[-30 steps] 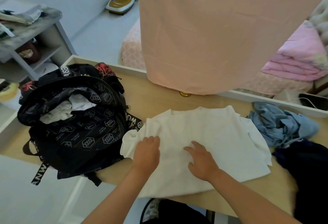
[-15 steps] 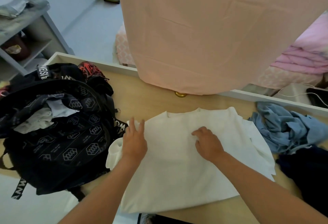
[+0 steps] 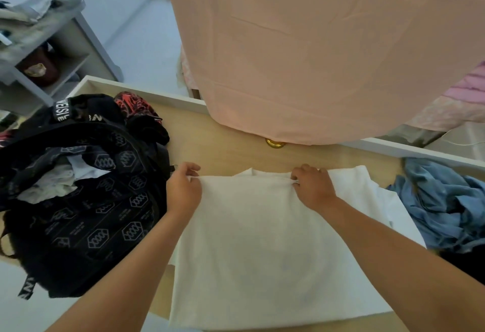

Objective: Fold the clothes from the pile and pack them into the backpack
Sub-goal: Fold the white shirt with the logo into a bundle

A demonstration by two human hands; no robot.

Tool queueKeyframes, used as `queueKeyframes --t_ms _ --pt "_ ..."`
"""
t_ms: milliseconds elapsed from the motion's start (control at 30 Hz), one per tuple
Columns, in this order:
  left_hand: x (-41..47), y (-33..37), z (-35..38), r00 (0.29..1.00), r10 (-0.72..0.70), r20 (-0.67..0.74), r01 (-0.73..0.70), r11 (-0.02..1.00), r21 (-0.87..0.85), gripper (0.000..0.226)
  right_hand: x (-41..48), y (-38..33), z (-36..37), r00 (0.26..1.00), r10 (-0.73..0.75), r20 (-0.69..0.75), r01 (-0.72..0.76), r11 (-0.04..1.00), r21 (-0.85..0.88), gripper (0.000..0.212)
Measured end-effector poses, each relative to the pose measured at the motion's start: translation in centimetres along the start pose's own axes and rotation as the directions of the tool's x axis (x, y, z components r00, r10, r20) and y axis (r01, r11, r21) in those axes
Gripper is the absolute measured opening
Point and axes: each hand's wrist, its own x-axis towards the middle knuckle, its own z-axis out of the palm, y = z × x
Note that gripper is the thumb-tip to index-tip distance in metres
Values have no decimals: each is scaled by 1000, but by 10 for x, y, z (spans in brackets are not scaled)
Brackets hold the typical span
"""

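Observation:
A white shirt [image 3: 265,242] lies flat on the wooden table [image 3: 223,140] in front of me. My left hand [image 3: 183,189] pinches its far left corner. My right hand [image 3: 313,187] pinches the far edge near the collar. A black backpack [image 3: 86,216] with a white hexagon print stands open at the left, with white and dark clothes inside it. A crumpled blue garment [image 3: 443,203] lies at the right, and a dark garment [image 3: 467,266] sits just below it.
A pink sheet [image 3: 315,50] hangs over the table's far edge and hides a gold knob [image 3: 274,143] in part. A red and black cloth [image 3: 133,105] lies behind the backpack. A grey shelf unit [image 3: 52,50] stands at the far left.
Both hands slid from the middle of the white shirt to its far edge and closed on the fabric. The view tilted down and closer.

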Motion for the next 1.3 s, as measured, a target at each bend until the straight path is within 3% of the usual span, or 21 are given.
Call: queueKeyframes --t_ms 100,200,267,333,433,500,600,667,767,900,1000,1067,1167,1233,1300 --pt "11 3 7 998 67 -19 -66 995 80 42 -2 7 -1 979 156 -134 -150 987 48 21" --pt "5 -5 11 985 151 82 -168 944 283 55 -11 -1 6 966 200 -167 -214 974 -74 49" --pt "-8 -12 7 972 224 74 -236 916 325 57 -22 -24 12 984 65 -167 -81 992 -94 60" --pt "-26 -21 -6 966 259 -10 -241 909 340 56 -34 -56 18 981 -136 -140 138 990 -1 62" --pt "-53 -45 -30 976 206 -77 -150 880 450 40 -55 -103 27 917 -398 39 388 909 149 67" --pt "-67 -61 -42 980 192 -46 -128 796 592 27 -66 -122 35 882 -420 212 390 905 170 72" --pt "-78 -70 -45 973 224 60 -192 636 747 31 -75 -126 45 891 -374 257 369 927 69 74" --pt "-76 -63 -47 985 161 62 -149 611 777 18 -77 -121 46 888 -363 282 370 928 31 72" --pt "-69 -51 -56 999 20 32 -37 626 779 15 -78 -118 40 882 -343 323 356 934 20 72" --pt "-69 -48 -71 995 82 -62 -34 835 549 10 -83 -130 28 890 -278 361 285 958 35 70" --pt "-82 -46 -81 981 173 -94 -106 867 487 6 -91 -146 28 927 -201 316 209 978 11 71" --pt "-98 -51 -86 961 214 -174 -109 874 474 10 -102 -157 31 945 -245 218 244 969 33 70" --pt "-132 -70 -83 983 83 -164 -9 914 405 10 -119 -171 36 910 -412 53 403 906 131 65" --pt "-153 -93 -71 991 -136 -14 127 877 462 23 -131 -182 40 869 -477 129 450 872 190 66" --pt "-171 -113 -59 954 -273 124 158 809 567 47 -143 -192 46 833 -480 273 450 877 168 69"
